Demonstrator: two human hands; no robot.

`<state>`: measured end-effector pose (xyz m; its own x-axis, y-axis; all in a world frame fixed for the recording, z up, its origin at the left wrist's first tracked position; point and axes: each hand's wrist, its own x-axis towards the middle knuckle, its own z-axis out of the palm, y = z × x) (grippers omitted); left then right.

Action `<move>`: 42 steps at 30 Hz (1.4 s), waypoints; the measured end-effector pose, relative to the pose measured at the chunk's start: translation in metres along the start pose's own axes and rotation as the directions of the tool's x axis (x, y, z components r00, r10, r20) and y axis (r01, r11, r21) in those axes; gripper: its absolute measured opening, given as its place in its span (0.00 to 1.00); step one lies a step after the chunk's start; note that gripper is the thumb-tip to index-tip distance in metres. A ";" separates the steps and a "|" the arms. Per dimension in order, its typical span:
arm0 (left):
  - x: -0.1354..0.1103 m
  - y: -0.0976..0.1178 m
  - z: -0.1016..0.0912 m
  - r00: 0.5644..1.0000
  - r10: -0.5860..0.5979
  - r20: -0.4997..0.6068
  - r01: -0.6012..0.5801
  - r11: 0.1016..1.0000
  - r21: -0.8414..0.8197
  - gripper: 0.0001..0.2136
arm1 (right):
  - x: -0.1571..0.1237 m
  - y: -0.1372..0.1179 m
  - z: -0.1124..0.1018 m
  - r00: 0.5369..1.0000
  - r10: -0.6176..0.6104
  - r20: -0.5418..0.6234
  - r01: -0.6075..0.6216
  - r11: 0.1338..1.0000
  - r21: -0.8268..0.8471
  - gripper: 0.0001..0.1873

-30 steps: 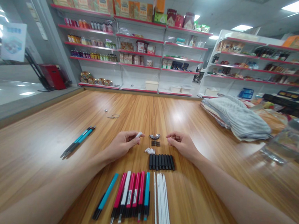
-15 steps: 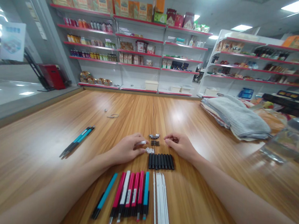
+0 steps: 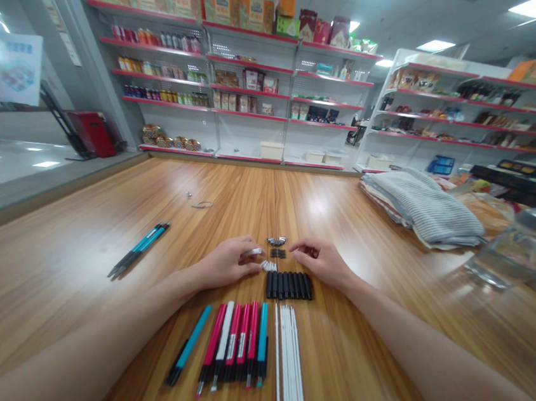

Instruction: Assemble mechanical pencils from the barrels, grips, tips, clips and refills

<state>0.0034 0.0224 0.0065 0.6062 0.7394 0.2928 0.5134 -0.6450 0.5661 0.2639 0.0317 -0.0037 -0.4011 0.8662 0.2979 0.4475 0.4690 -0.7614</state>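
My left hand is closed around a white pen part, of which only the end shows. Its fingertips rest beside a cluster of small white pieces. Opposite, my right hand has its fingers curled close together near some small dark springs; what they hold, if anything, is hidden. Shiny metal tips form an arc just behind the springs. Closer to me lie a row of black grip sleeves, pink, white and blue pen barrels, and thin white refills.
Two blue-and-black pens lie at the left. A thin ring and a tiny metal piece are farther back. On the right are folded striped cloth and a clear water jug. Stocked shelves stand behind the table.
The view has tilted slightly, so the table items sit a little higher. My right hand has shifted slightly left towards the springs; my left hand keeps its hold on the white pen part.
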 end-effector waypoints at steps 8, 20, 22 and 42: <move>-0.001 -0.003 0.001 1.000 -0.020 -0.003 0.020 1.000 -0.020 0.13 | 0.000 -0.006 0.002 0.999 0.005 0.042 -0.006 0.999 0.038 0.12; 0.002 0.003 0.005 0.999 -0.013 0.033 0.008 0.990 0.141 0.11 | 0.001 -0.004 0.003 0.999 -0.004 0.037 0.002 0.999 0.040 0.12; 0.002 0.002 0.005 0.999 -0.007 0.034 0.002 0.989 0.147 0.11 | 0.001 -0.003 0.003 0.999 -0.004 0.033 0.003 0.999 0.039 0.12; 0.001 0.000 0.006 0.999 0.012 0.035 -0.018 0.983 0.185 0.10 | 0.002 -0.004 0.002 0.999 -0.012 0.045 0.010 0.999 0.030 0.12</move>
<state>0.0081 0.0223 0.0019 0.6335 0.7243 0.2721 0.6057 -0.6831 0.4081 0.2596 0.0316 -0.0017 -0.4422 0.8520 0.2803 0.4188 0.4725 -0.7755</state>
